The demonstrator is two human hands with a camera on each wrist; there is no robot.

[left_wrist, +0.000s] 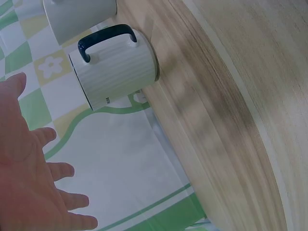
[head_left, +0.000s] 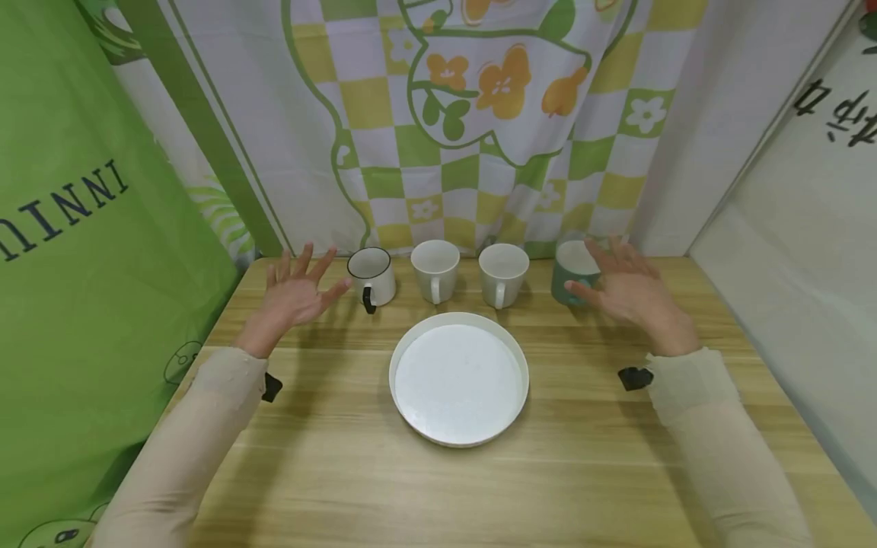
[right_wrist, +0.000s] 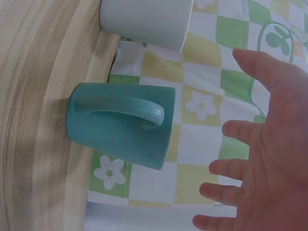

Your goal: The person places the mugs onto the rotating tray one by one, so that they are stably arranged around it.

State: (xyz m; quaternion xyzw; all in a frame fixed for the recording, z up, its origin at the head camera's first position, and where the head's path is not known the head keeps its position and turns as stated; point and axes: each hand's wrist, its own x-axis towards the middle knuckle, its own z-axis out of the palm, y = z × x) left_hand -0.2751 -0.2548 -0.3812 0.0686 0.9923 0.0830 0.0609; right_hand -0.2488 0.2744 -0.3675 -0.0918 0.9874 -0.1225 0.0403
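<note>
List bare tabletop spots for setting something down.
Free: wooden tabletop this side of the round white tray, and between it and left sleeve or right sleeve. Crowded: back edge, lined with black-rimmed mug, two white mugs, teal mug.

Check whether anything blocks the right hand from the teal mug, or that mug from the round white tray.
Nothing visible stands between the right hand and the teal mug; the right wrist view shows a gap there. Nothing visible stands between mug and round white tray either; the nearest white mug is left of that path.
</note>
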